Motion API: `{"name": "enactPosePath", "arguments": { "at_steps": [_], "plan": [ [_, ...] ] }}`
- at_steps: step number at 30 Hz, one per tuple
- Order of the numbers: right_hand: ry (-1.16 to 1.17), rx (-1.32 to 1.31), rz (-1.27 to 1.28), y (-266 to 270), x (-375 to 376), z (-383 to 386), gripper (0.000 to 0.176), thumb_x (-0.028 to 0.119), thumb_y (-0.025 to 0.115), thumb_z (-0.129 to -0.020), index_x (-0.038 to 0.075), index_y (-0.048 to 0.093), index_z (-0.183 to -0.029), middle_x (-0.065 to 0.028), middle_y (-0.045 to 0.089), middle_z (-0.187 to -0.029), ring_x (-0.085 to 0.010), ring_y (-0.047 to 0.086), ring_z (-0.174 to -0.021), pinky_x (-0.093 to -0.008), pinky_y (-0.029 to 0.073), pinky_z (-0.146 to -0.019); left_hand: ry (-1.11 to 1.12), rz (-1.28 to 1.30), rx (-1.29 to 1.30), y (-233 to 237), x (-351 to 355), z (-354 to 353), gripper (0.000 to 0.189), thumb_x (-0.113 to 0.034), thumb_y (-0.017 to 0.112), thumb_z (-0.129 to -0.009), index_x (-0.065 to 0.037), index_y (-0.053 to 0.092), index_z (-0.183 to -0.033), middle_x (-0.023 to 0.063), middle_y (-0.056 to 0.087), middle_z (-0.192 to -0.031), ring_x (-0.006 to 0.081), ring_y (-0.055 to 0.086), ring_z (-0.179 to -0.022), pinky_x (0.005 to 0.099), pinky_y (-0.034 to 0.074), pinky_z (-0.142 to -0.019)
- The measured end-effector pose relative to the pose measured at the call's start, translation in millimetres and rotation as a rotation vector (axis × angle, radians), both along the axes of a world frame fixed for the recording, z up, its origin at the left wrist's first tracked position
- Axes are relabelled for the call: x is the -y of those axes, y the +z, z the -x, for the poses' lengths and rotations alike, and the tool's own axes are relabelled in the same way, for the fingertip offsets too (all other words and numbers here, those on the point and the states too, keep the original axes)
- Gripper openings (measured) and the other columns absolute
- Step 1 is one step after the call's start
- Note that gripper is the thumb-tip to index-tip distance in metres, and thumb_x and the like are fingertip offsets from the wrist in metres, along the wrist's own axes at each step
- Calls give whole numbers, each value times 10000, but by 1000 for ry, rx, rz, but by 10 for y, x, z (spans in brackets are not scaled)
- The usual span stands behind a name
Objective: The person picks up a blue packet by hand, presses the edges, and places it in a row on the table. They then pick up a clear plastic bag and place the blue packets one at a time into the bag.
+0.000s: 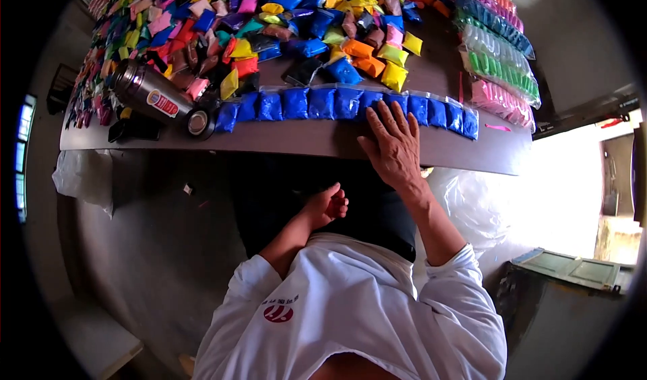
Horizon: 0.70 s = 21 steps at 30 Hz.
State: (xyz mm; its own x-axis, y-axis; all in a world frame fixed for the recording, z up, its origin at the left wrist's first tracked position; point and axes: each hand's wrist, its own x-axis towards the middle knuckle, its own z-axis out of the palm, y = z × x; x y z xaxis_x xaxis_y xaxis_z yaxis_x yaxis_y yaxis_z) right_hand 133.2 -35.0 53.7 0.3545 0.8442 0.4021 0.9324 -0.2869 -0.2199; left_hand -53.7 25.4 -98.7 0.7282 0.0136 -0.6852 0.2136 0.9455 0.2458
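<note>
A long row of blue packets (294,103) in clear plastic runs along the table's near edge. My right hand (396,144) lies flat across the right half of this row, its fingertips on the packets and its fingers slightly apart, covering part of them. Below the table edge, in front of my lap, my left hand (328,205) is held with curled fingers, and nothing shows in it. To the left of the row a steel thermos flask (145,93) lies on its side, its round end near the first packet.
Loose packets in many colours (269,16) are heaped over the far and left table (290,137). Stacked strips of pink, green, clear and teal packets (502,66) line the right side. A small pink strip (497,128) lies near the right corner. Clear plastic bags (478,205) hang below.
</note>
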Motion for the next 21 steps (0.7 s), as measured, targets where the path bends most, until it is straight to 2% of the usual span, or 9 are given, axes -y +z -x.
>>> {"name": "enactPosePath", "arguments": {
  "at_steps": [4,9,12,13,15,21],
  "plan": [
    [-14,3,11,52,-78,33,481,369,569,-874,102,533,-1273,-139,455,-1370,-341,353,-1312,-505,202,-1083,21,33,61,-27,-1,40,320,-382,485,-951,-103,537,-803,62,562,-752,177,527,-625,300,446,-594],
    [98,-19,-28,180,-353,234,492,371,573,-869,85,528,-1268,-151,452,-1366,-353,349,-1311,-518,203,-1079,28,83,111,-87,-15,68,308,-388,518,-936,-108,555,-814,57,597,-741,177,564,-631,312,472,-606],
    [159,-20,-39,121,-488,320,502,361,584,-860,82,517,-1272,-146,452,-1364,-354,357,-1303,-522,210,-1075,31,74,46,-72,-16,55,305,-385,514,-938,-108,551,-815,56,597,-733,177,567,-627,311,475,-605],
    [156,-35,-12,72,-510,341,501,354,587,-858,82,516,-1273,-144,453,-1364,-352,361,-1301,-521,211,-1074,35,59,32,-27,-12,50,292,-368,500,-949,-104,532,-827,59,563,-749,171,525,-621,295,450,-594],
    [150,-42,11,11,-518,354,510,341,599,-851,98,510,-1290,-133,458,-1369,-328,354,-1316,-500,202,-1085,32,53,32,-31,-19,47,292,-365,497,-950,-105,529,-823,58,562,-748,172,527,-620,297,451,-593],
    [163,-39,-43,74,-567,388,480,333,598,-853,74,536,-1253,-148,468,-1354,-336,368,-1303,-507,213,-1077,23,56,79,-66,-11,39,287,-361,488,-954,-108,525,-823,55,559,-750,176,526,-615,300,459,-603]
  ]
}}
